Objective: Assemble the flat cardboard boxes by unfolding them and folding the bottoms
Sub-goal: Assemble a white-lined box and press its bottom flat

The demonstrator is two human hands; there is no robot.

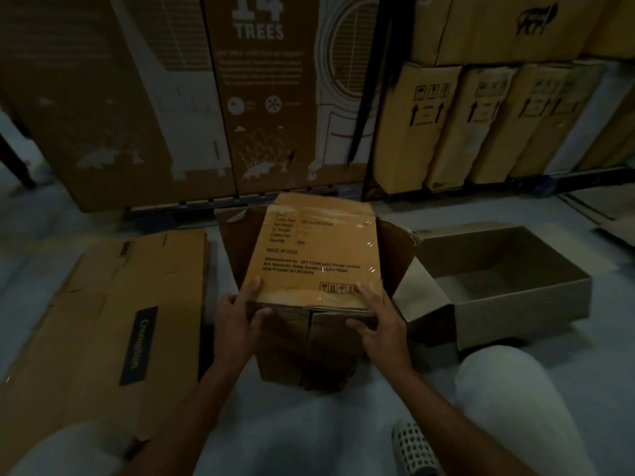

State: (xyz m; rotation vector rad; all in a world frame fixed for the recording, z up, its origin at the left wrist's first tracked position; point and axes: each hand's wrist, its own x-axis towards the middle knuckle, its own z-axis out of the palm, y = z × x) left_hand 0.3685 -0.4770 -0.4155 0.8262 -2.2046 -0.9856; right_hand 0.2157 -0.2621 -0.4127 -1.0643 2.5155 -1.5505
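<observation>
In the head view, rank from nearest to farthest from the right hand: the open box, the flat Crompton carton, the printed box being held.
1. Printed box: the right hand grips its near right corner.
2. Open box: just to the right on the floor.
3. Flat Crompton carton: far left, beyond the left hand.

1. Hands in view: two, the left hand [240,316] and the right hand [379,319], both on one printed box [314,249].
2. Boxes on the floor near the person: three. The printed box at centre; one flattened box [113,324] with a dark label to the left; one opened box [508,283] to the right.
3. Large printed cartons [192,97] standing behind: two panels discernible; exact count uncertain in the dim light.
4. Tall narrow cartons [415,132] with arrow marks, on the right: at least three in a row; further ones blur out.
5. Carton stacked above them [508,25]: one clearly seen.
</observation>
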